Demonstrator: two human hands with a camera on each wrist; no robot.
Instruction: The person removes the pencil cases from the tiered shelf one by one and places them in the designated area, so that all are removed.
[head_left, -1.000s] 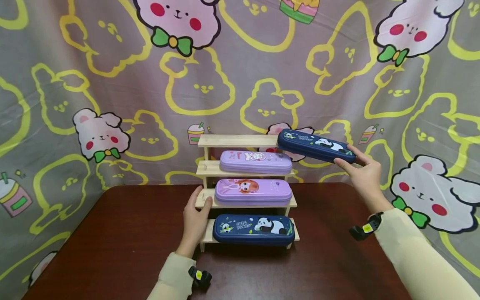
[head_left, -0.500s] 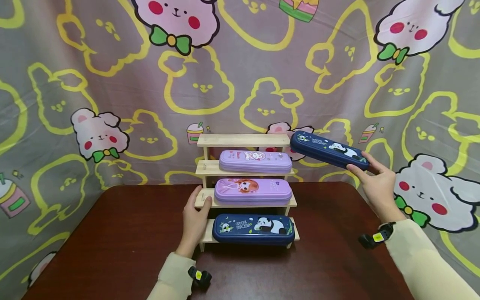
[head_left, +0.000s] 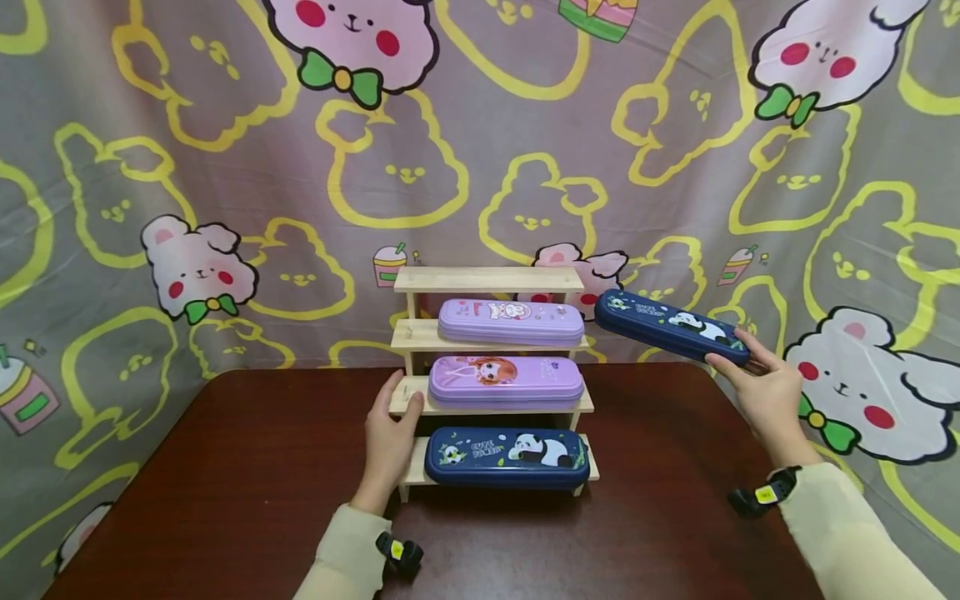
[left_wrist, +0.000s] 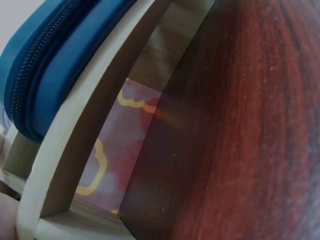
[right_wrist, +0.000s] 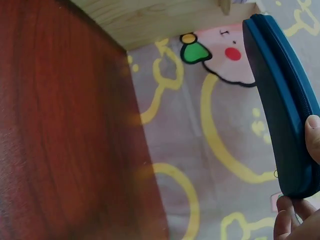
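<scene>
My right hand pinches the right end of a navy panda pencil case, thumb in front and fingers behind. The case is in the air right of a stepped wooden display rack, its left end higher than its right. In the right wrist view, the case's zipped side shows beside my thumb. My left hand holds the rack's left end at the second step from the bottom. A second navy panda pencil case lies on the lowest step, with a purple girl-print pencil case above and a lilac rabbit-print one higher.
The rack stands on a dark red-brown wooden table. A patterned cloth with rabbits and yellow outlines hangs close behind the table and along its sides. In the left wrist view, the lowest step's front edge rises over the tabletop.
My right hand has carried the navy pencil case right and down, from overlapping the top step to beside the rack. My left hand stays at the rack.
</scene>
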